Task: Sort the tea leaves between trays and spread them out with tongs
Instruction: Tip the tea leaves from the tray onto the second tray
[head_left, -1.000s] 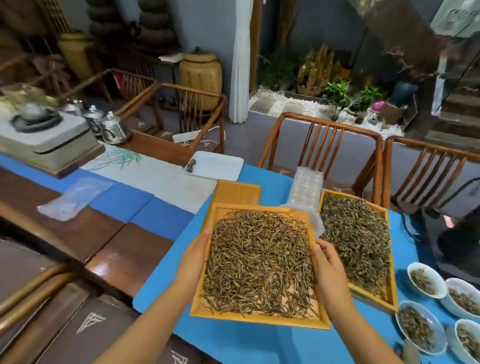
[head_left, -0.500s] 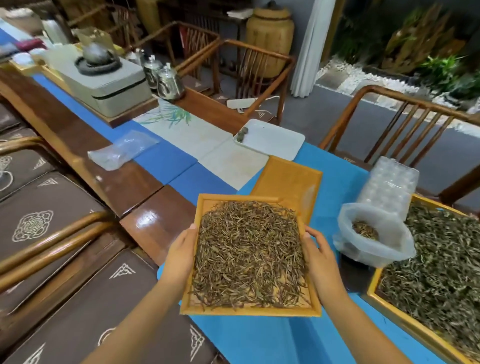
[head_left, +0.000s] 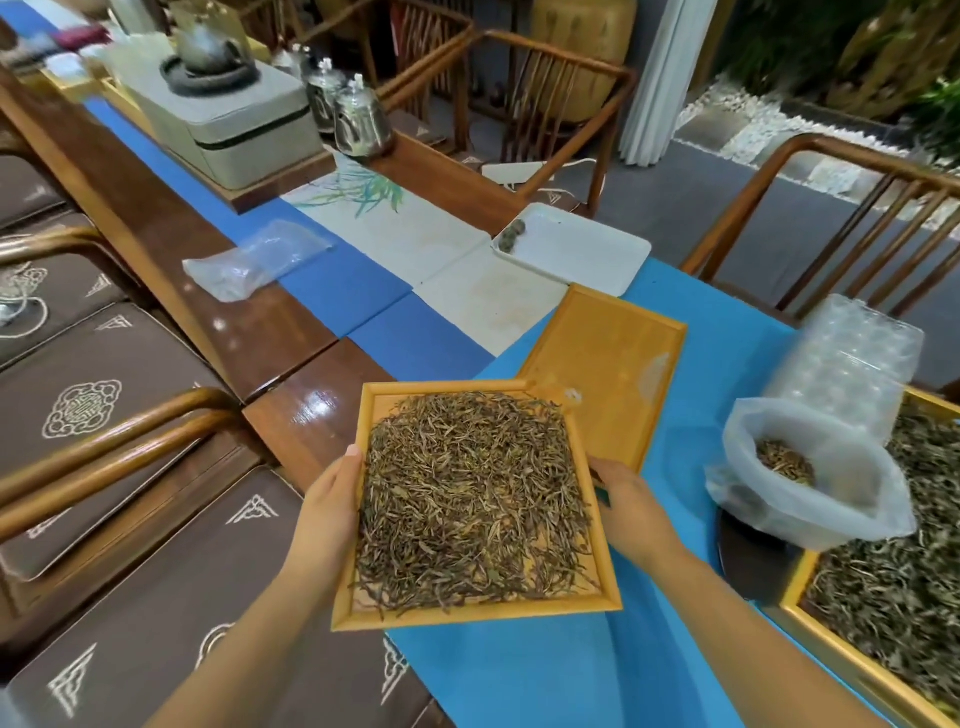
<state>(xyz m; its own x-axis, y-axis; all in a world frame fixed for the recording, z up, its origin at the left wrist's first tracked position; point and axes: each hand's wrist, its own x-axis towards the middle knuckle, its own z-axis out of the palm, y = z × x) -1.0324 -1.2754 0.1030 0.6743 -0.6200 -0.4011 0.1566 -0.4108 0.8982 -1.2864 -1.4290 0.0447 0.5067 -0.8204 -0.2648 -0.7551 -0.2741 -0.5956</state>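
The wooden tray (head_left: 477, 605) of loose tea leaves (head_left: 475, 499) is held above the near edge of the surface (head_left: 691, 395), partly over the cushioned bench (head_left: 171, 571). The left hand (head_left: 327, 512) clasps its left rim, thumb along the edge; the right hand (head_left: 626, 512) clasps the right rim, its fingers mostly hidden under the tray. The tray looks stiff and light, but the dry, wiry leaves lie heaped to the rim and would likely slide or spill if it tilts, so opposite rims, kept level, seem the right hold. Just behind lies an empty wooden tray (head_left: 605, 374). To the right stand a plastic bag (head_left: 810, 483) holding a few leaves, a clear plastic container (head_left: 852, 364), and a second full tray (head_left: 795, 587), which crowd that side. No tongs are visible.
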